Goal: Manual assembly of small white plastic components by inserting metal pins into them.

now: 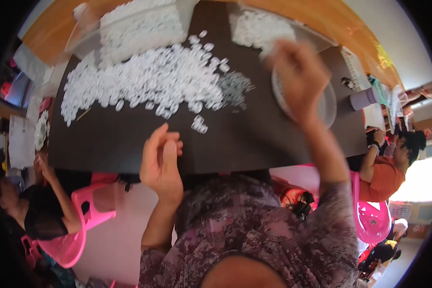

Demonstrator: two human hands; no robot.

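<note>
My left hand (162, 161) hovers over the near edge of the dark table (105, 149), its fingers loosely bent and apart, with nothing visible in them. Blurred by motion, my right hand (300, 79) is raised above a round, pale tub (332, 108) on the right; whether it holds anything does not show. A wide heap of small white oval plastic pieces (149, 79) covers the table's left and middle. Against its right end lies a small pile of thin grey metal pins (235, 89). A few white pieces (199, 125) lie together nearer to me.
Two clear bins stand at the back, the left bin (185, 21) and right bin (317, 38) both holding white pieces. A lilac cup (363, 99) is at the far right. One person (48, 206) sits at left, another (381, 173) at right, by pink chairs (84, 216).
</note>
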